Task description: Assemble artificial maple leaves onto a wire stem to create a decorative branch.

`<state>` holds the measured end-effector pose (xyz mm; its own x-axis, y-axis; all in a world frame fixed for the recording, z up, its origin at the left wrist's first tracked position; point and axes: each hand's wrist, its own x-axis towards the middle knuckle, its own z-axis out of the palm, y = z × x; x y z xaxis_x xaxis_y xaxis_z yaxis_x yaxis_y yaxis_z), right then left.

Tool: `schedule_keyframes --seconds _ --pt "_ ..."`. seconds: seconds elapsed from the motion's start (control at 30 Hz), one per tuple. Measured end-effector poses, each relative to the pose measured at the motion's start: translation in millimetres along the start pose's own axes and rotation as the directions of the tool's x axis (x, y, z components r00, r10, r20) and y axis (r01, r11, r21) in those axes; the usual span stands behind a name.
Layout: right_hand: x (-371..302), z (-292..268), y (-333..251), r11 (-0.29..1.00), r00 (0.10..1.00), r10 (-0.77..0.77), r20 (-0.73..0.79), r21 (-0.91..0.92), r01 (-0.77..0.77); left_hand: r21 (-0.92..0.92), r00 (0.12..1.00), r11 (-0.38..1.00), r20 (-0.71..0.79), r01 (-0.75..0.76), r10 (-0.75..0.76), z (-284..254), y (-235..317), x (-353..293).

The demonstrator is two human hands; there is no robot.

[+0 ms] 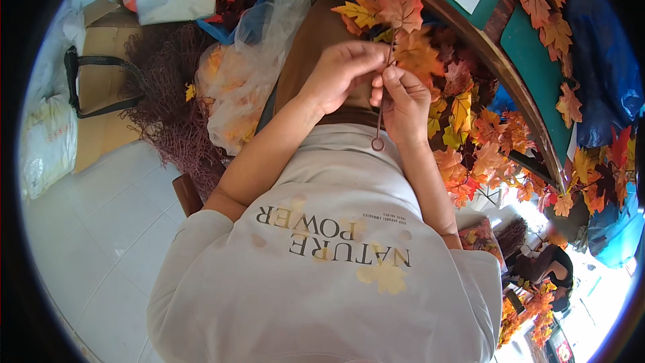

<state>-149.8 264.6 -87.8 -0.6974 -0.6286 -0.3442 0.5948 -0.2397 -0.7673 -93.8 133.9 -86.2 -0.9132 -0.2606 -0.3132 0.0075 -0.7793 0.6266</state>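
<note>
A thin brown stem [379,121] with a small loop at its lower end hangs in front of my shirt. At its upper end are artificial maple leaves [398,8], orange-pink and yellow. My left hand [344,72] pinches the stem just below these leaves, thumb and fingertips closed together. Right beside it, slightly lower, my right hand [406,103] grips the same stem between thumb and curled fingers. The exact contact at the fingertips is partly hidden. Behind the hands lies a thick pile of orange, yellow and red artificial leaves [463,111].
A green-topped table [531,81] with a brown edge curves along the right. At left are a heap of brown twiggy stems [171,87], a clear plastic bag [232,94] of orange leaves and a cardboard box [107,94]. Another person [547,269] sits at lower right.
</note>
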Motion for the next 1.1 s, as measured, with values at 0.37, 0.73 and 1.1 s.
schedule_keyframes --seconds 0.37,0.73,1.1 --pt "-3 -10 -39 0.49 0.931 -0.215 0.295 -0.792 0.364 -0.169 0.989 0.984 0.126 -0.055 0.077 -4 -6 -3" --pt "39 -62 -257 -0.416 0.459 -0.809 0.367 -0.909 -0.006 -0.397 0.983 0.916 0.184 0.056 0.02 -5 1 2" --pt "9 -155 -287 -0.401 0.489 -0.834 0.256 -0.89 -0.217 -0.356 0.977 0.929 0.21 0.107 -0.032 -10 -2 4"
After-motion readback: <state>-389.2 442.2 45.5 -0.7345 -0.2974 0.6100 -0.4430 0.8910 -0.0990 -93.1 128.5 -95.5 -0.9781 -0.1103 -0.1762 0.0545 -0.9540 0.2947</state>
